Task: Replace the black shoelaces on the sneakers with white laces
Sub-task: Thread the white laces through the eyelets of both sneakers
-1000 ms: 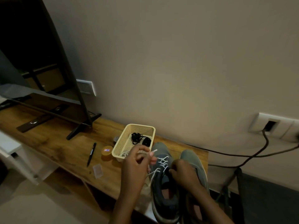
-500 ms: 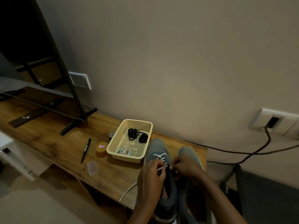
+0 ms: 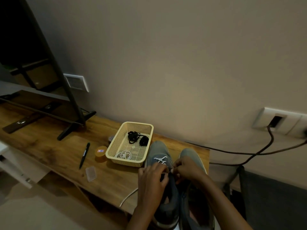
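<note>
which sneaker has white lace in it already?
The sneaker beside the basket: white lace crosses its front; the other sneaker shows none.

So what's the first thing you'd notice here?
The left hand and right hand meet at the bottom middle, pinching a white lace on the grey sneaker. Just behind, on the wooden table, a cream basket holds black laces and a coiled white lace.

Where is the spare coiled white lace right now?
Head view: the coiled white lace lies in the near-left corner of the cream basket, left of the sneakers; the black laces sit at the basket's far end.
</note>
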`<move>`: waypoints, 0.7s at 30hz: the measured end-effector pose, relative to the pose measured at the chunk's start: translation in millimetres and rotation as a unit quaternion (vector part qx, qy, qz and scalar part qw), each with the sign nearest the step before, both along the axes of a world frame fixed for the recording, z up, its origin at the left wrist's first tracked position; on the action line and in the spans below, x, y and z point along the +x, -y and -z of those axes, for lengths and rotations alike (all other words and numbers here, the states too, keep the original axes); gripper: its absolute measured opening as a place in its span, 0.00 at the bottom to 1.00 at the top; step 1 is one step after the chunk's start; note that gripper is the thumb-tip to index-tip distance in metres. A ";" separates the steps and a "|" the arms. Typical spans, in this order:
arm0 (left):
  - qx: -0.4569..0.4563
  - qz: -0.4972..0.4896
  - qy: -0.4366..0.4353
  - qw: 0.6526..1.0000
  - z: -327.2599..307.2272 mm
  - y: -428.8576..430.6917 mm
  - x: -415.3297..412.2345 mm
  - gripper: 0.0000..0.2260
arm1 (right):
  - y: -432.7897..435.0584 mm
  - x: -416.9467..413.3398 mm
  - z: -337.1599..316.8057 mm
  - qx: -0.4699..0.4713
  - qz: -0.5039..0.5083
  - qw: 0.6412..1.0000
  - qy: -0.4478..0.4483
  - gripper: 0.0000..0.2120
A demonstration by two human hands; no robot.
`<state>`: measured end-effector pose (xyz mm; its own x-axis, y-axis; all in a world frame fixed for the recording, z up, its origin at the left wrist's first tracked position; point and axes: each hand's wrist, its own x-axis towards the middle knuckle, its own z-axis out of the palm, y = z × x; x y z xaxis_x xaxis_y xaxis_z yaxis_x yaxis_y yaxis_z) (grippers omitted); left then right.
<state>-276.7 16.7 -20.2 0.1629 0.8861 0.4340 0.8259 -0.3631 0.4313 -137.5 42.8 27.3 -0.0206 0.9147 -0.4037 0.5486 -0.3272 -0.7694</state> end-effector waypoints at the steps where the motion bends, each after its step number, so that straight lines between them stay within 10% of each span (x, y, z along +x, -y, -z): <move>1: 0.006 0.000 -0.010 1.000 0.4 -0.2 -0.2 0.11 | 0.1 -0.6 -0.1 0.002 0.000 1.000 0.001 0.15; 21: 0.006 -0.052 0.022 0.998 10.2 0.8 5.5 0.09 | 2.8 2.1 -7.8 -0.023 0.005 0.997 -0.071 0.09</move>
<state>-271.2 15.9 -30.4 0.0507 0.8917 0.4498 0.8403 -0.2815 0.4633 -135.4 39.9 35.1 -0.0724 0.8957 -0.4387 0.4317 -0.3684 -0.8234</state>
